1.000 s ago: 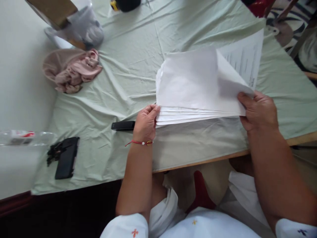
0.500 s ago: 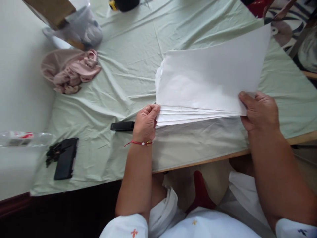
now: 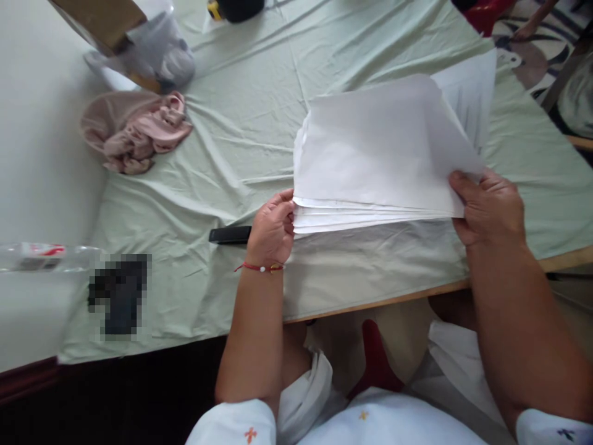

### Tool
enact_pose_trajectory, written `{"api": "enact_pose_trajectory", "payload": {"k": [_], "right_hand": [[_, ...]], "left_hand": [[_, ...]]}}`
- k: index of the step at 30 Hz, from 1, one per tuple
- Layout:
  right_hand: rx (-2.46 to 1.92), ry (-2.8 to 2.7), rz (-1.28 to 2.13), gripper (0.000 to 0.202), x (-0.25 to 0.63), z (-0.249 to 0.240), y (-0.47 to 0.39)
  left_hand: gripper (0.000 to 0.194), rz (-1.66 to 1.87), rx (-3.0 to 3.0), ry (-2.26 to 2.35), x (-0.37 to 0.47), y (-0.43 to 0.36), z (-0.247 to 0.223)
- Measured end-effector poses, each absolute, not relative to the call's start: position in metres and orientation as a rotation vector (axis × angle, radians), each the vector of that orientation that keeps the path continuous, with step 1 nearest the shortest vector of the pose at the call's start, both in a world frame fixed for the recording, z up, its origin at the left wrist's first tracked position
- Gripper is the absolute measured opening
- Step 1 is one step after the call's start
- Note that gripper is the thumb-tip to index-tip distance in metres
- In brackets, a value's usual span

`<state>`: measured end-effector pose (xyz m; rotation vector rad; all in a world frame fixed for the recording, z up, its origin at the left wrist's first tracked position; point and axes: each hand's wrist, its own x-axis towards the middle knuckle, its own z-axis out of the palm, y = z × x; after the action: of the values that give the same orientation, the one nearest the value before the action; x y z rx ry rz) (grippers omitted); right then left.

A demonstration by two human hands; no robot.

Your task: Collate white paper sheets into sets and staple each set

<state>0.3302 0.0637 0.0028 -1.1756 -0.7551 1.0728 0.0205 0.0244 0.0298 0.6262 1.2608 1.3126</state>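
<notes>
A fanned stack of white paper sheets (image 3: 370, 148) is held above the green cloth, its near edges spread in layers. My left hand (image 3: 273, 225), with a red string bracelet at the wrist, pinches the near left corner of the sheets. My right hand (image 3: 488, 207) grips their near right corner, thumb on top. The upper sheets curl at the far right, showing a sheet with faint print (image 3: 470, 93) beneath. Just left of my left hand lies a black oblong object (image 3: 230, 235), partly hidden by that hand.
On the cloth-covered table (image 3: 241, 148) are a pink cloth (image 3: 139, 136), a plastic bag (image 3: 164, 52) by a cardboard box (image 3: 104, 21), a clear bottle (image 3: 50, 256), a blurred-out dark object (image 3: 123, 296) and a yellow-black item (image 3: 214, 9). A person's hand (image 3: 525, 31) shows at the far right.
The far right corner of the upper sheets has curled back toward me, exposing the printed sheet. My left fingers have shifted slightly at the corner; my right hand keeps its grip.
</notes>
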Motion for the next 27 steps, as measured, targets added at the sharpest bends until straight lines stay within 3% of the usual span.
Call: {"api": "enact_pose_trajectory", "payload": {"k": [9,13,23,27], "right_hand": [[-1.076,-0.922,1.181,0.036,0.333,0.007,0.056],[-1.008,-1.089,1.291,0.041,0.338,0.009,0.053],[-1.013,-1.111,1.305,0.029,0.332,0.013,0.048],[-1.067,-1.063,1.322,0.037,0.339,0.012,0.045]], "left_hand": [[0.038,1.357,0.746,1.276,0.018,0.021,0.024],[0.036,1.446,0.859,1.249,0.013,0.018,0.027],[0.041,1.428,0.901,1.219,0.005,0.019,0.019],[0.038,1.398,0.963,1.224,0.004,0.019,0.019]]}}
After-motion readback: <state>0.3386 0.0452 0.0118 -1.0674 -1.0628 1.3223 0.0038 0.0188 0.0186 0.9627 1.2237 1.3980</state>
